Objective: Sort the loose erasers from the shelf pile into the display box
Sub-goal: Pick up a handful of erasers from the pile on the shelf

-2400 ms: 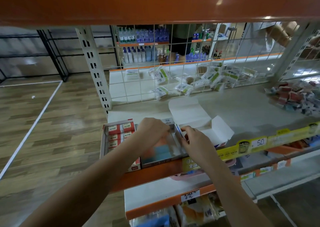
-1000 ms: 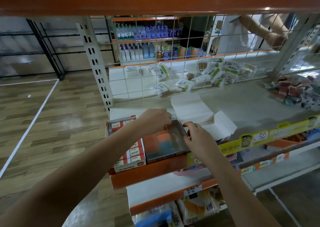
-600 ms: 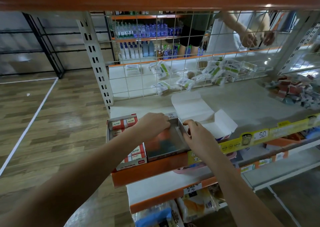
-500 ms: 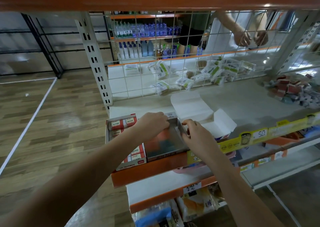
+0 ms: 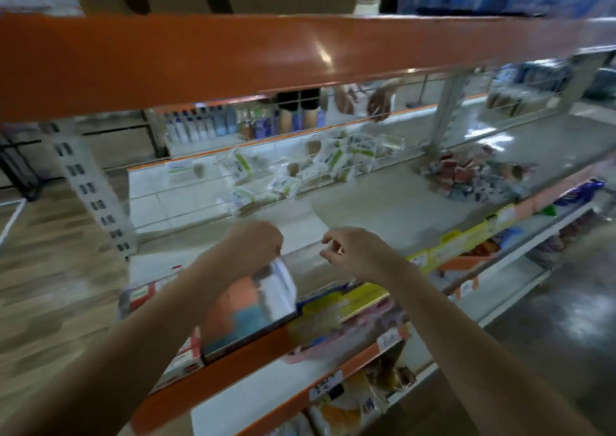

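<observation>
My left hand [image 5: 255,245] curls over the back edge of the grey cardboard display box [image 5: 246,312] at the shelf front, though blur hides any grip. My right hand [image 5: 353,252] hovers loosely curled, holding nothing; the red-and-white loose eraser pile [image 5: 473,177] lies far right on the pale shelf board [image 5: 383,202]

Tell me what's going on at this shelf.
A person is at a store shelf, working on a display box at its front edge. The left hand is over the box's far side, its grip blurred. The right hand hovers beside it, fingers loosely curled, holding nothing visible. Some erasers sit at the box's left end; the loose pile lies far right, untouched.
</observation>
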Tool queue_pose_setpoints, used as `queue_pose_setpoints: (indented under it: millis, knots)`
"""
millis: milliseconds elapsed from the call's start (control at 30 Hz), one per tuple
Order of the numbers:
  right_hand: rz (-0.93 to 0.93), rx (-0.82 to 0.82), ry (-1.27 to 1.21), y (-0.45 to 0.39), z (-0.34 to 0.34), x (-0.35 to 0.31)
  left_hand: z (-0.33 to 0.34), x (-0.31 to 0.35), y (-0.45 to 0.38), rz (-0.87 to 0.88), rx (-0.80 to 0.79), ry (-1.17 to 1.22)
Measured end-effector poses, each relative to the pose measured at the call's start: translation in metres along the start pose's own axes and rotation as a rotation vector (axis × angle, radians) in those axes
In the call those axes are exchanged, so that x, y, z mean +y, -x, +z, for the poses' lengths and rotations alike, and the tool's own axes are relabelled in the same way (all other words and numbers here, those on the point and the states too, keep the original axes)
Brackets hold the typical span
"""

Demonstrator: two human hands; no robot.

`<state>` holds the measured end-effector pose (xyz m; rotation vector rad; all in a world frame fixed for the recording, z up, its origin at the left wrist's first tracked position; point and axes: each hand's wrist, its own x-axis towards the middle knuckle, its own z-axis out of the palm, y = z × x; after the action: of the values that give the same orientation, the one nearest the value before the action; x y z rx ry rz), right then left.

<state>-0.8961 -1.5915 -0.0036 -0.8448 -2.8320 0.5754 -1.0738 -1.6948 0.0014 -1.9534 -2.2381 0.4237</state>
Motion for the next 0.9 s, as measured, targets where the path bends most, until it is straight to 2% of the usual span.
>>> queue_pose_setpoints:
  millis: [67, 167, 267, 567, 767, 900]
  knots:
    - [0.017, 0.048, 0.034, 0.002, -0.015, 0.028, -0.019, 0.021, -0.026, -0.05, 0.042, -0.085]
    - [0.063, 0.086, 0.103, 0.007, -0.039, 0.077, -0.047, 0.064, -0.07, -0.092, 0.093, -0.003]
    - [0.129, 0.107, 0.179, 0.016, -0.064, 0.131, -0.069, 0.119, -0.115, -0.024, 0.139, 0.1]
    - [0.342, 0.153, 0.288, 0.052, -0.135, 0.296, -0.116, 0.273, -0.251, 0.152, 0.361, 0.167]
    - [0.442, 0.159, 0.297, 0.056, -0.164, 0.373, -0.135, 0.326, -0.333, 0.211, 0.34, 0.092]
    - [0.494, 0.147, 0.292, 0.047, -0.179, 0.425, -0.14, 0.355, -0.389, 0.246, 0.292, 0.144]
